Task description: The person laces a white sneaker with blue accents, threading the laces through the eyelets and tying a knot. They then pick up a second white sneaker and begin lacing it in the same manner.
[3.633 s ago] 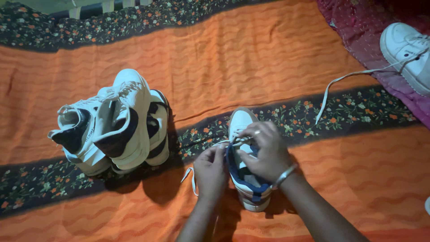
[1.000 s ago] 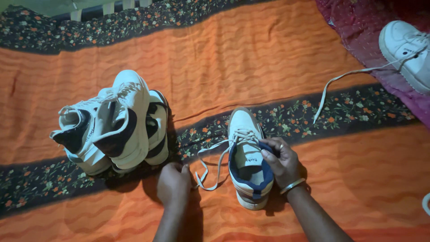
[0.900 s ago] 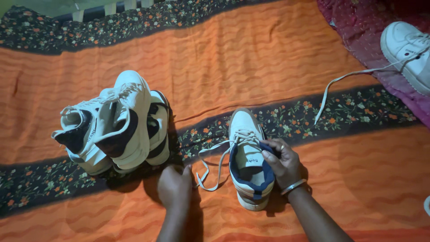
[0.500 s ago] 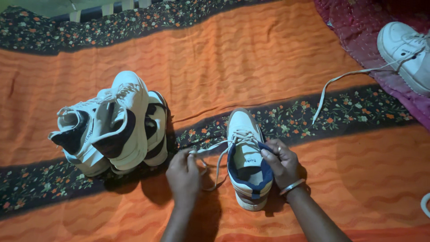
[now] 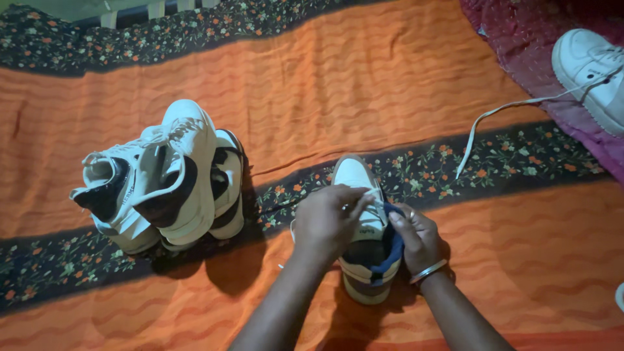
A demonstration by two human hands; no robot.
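There are five shoes: three white ones (image 5: 172,175) piled together, one with blue lining (image 5: 364,227), one white one (image 5: 588,71) apart, and two hands.

left hand (image 5: 327,222) over the laces of the white low-top sneaker with blue collar (image 5: 364,224) | right hand (image 5: 419,237) at that sneaker's right side | pile of white high-top sneakers (image 5: 162,179) well left of the left hand | lone white sneaker (image 5: 593,71) with trailing white lace (image 5: 500,114) far right, beyond the right hand | all on the orange wavy-patterned cloth with dark floral bands (image 5: 338,84)

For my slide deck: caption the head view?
Left hand and right hand work on a white sneaker on orange cloth.
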